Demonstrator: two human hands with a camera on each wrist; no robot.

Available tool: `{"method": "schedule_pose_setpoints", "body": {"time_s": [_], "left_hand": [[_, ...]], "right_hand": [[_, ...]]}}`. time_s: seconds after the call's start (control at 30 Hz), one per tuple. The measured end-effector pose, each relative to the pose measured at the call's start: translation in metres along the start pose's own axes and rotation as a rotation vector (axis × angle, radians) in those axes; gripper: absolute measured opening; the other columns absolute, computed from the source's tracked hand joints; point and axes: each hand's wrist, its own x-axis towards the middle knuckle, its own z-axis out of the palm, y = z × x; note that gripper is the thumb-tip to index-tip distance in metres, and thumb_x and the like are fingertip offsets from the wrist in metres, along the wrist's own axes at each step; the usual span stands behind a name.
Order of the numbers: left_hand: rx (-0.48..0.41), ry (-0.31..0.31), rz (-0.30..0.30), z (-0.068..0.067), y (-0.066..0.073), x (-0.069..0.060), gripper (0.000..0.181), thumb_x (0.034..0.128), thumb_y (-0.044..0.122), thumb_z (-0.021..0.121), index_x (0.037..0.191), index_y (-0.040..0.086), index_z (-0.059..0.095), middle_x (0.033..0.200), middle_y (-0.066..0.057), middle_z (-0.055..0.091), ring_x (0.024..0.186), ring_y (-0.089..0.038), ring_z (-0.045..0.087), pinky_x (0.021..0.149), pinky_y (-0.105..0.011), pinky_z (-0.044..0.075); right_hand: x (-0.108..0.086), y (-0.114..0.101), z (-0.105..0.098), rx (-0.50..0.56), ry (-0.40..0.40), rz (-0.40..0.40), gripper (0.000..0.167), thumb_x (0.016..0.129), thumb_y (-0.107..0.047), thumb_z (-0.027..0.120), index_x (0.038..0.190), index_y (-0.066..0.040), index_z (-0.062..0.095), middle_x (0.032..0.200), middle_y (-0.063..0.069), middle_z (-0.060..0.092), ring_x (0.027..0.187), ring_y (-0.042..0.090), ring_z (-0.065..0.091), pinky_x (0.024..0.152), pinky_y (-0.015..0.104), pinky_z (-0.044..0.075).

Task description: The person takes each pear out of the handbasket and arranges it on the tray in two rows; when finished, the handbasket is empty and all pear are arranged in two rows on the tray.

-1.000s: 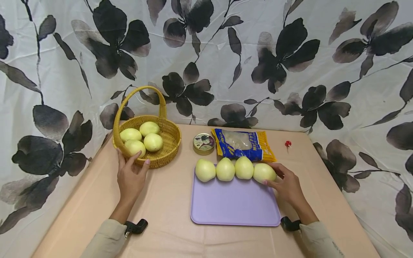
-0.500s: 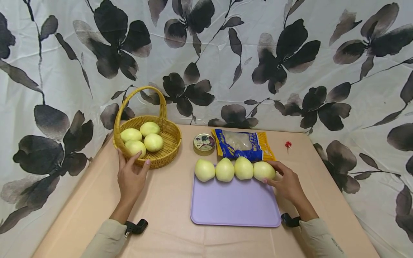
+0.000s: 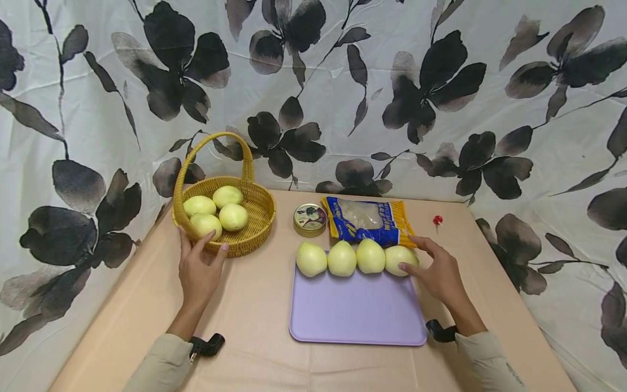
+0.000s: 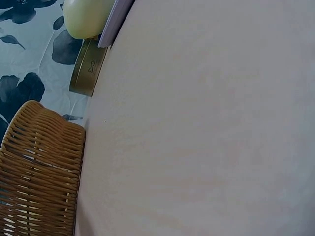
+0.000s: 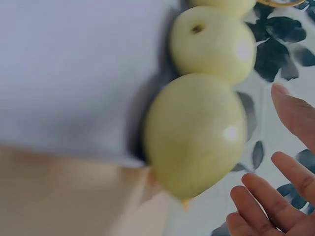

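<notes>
A yellow wicker basket with a tall handle stands at the table's back left, holding several pale yellow-green, pear-like fruits. My left hand rests its spread fingers against the basket's near side. In the left wrist view only the wicker wall shows, without the hand. More such fruits line up along the far edge of a purple tray. Beside the rightmost fruit is my right hand, fingers extended and parted from the thumb. In the right wrist view, a gap separates the fingers from that fruit.
Behind the tray lie a round tin and a blue-and-yellow packet with a see-through window. A small red thing on a thin stick is at the back right. Floral cloth hangs behind the table.
My right hand has let go of the rightmost fruit and drawn slightly right, its fingers spreading. The fruit stays at the end of the row. My left hand keeps its place at the basket.
</notes>
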Motion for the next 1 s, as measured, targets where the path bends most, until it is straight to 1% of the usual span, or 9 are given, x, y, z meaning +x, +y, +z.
{"method": "schedule_pose_setpoints", "body": {"time_s": [0.13, 0.23, 0.37, 0.47, 0.6, 0.77, 1.0], "left_hand": [[-0.001, 0.001, 0.000, 0.000, -0.001, 0.000, 0.051, 0.0965, 0.030, 0.080, 0.143, 0.013, 0.068, 0.179, -0.007, 0.002, 0.164, -0.043, 0.018, 0.125, -0.070, 0.026], [-0.002, 0.003, 0.002, 0.000, -0.002, 0.000, 0.051, 0.0965, 0.030, 0.080, 0.143, 0.013, 0.069, 0.179, -0.007, 0.002, 0.164, -0.043, 0.018, 0.124, -0.070, 0.026], [-0.001, 0.003, 0.003, 0.001, -0.002, -0.001, 0.051, 0.0967, 0.031, 0.080, 0.143, 0.013, 0.069, 0.179, -0.006, 0.002, 0.164, -0.043, 0.018, 0.124, -0.070, 0.027], [-0.006, 0.001, 0.002, 0.001, -0.001, -0.001, 0.051, 0.0968, 0.030, 0.080, 0.143, 0.013, 0.068, 0.179, -0.005, 0.001, 0.164, -0.042, 0.018, 0.125, -0.070, 0.026], [-0.012, -0.008, 0.001, 0.000, 0.000, 0.000, 0.051, 0.0973, 0.030, 0.080, 0.144, 0.013, 0.068, 0.179, -0.006, 0.000, 0.165, -0.041, 0.015, 0.126, -0.068, 0.024], [-0.001, -0.015, -0.002, 0.000, -0.002, -0.001, 0.051, 0.0972, 0.031, 0.080, 0.144, 0.014, 0.068, 0.180, -0.006, -0.001, 0.164, -0.042, 0.016, 0.126, -0.069, 0.025], [0.001, -0.014, 0.004, -0.001, -0.002, -0.001, 0.050, 0.0976, 0.031, 0.079, 0.143, 0.014, 0.069, 0.179, -0.005, -0.001, 0.164, -0.043, 0.017, 0.125, -0.070, 0.026]], "right_hand": [[0.004, -0.022, -0.001, 0.023, 0.013, -0.006, 0.079, 0.085, -0.037, 0.091, 0.154, -0.018, 0.057, 0.158, 0.020, 0.055, 0.144, 0.048, 0.051, 0.114, 0.072, 0.041], [0.007, -0.039, 0.002, 0.055, 0.021, -0.033, 0.076, 0.085, -0.037, 0.091, 0.152, -0.019, 0.059, 0.158, 0.019, 0.055, 0.144, 0.046, 0.052, 0.115, 0.071, 0.040], [0.014, -0.059, 0.010, 0.108, 0.041, -0.121, 0.071, 0.084, -0.029, 0.093, 0.148, -0.019, 0.063, 0.153, 0.017, 0.060, 0.142, 0.043, 0.054, 0.115, 0.069, 0.041], [0.020, -0.075, 0.018, 0.143, 0.049, -0.183, 0.069, 0.083, -0.026, 0.094, 0.146, -0.020, 0.065, 0.150, 0.015, 0.063, 0.140, 0.041, 0.057, 0.116, 0.066, 0.043], [0.027, -0.097, 0.030, 0.183, 0.036, -0.233, 0.069, 0.082, -0.026, 0.095, 0.145, -0.022, 0.066, 0.149, 0.009, 0.065, 0.139, 0.036, 0.059, 0.116, 0.064, 0.044], [0.033, -0.124, 0.047, 0.218, 0.003, -0.305, 0.068, 0.080, -0.023, 0.096, 0.143, -0.021, 0.068, 0.147, 0.006, 0.066, 0.137, 0.034, 0.060, 0.115, 0.061, 0.046], [0.039, -0.164, 0.068, 0.233, -0.051, -0.371, 0.066, 0.080, -0.024, 0.095, 0.141, -0.022, 0.069, 0.144, 0.003, 0.069, 0.141, 0.029, 0.059, 0.121, 0.055, 0.043]]}}
